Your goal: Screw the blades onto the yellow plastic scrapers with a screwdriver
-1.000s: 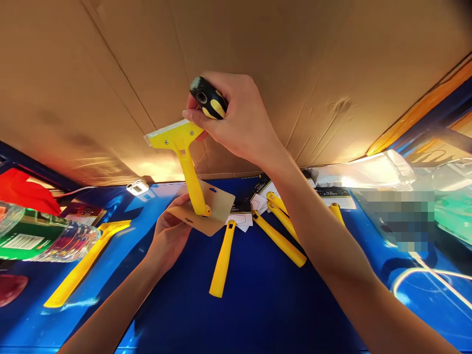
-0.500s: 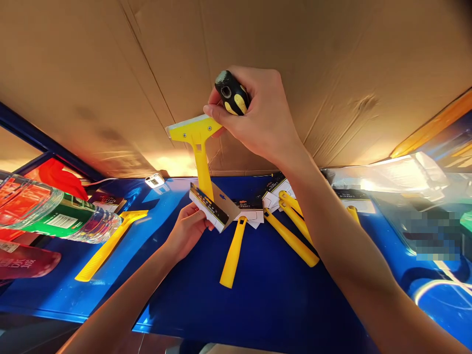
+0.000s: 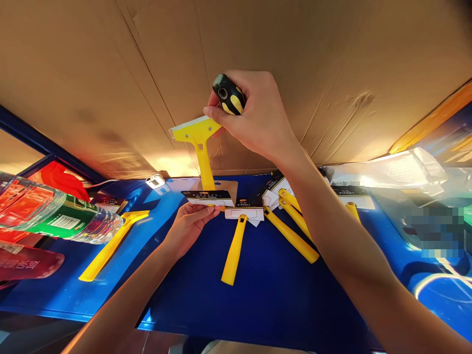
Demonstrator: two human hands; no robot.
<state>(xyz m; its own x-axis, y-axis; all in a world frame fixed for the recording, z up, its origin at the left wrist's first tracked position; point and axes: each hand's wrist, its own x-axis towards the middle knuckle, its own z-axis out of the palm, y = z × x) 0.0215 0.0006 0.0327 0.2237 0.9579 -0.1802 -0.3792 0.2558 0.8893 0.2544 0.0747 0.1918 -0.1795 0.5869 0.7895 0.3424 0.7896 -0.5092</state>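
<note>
Above a glossy blue tabletop [image 3: 276, 295] backed by brown cardboard [image 3: 332, 49], the right hand [image 3: 258, 110] clasps a yellow scraper [image 3: 199, 133] and a black-and-yellow tool handle [image 3: 233, 101]; the left hand [image 3: 188, 226] pinches a folded card [image 3: 212, 198].

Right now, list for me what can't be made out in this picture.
Far end of the black-and-yellow handle: head view, hidden by the right hand.
Lower part of the yellow scraper: head view, mostly hidden behind the card.
Fine print on that card: head view, too small to read.
Bottle with the green label: head view, cut off by the left edge.
</note>
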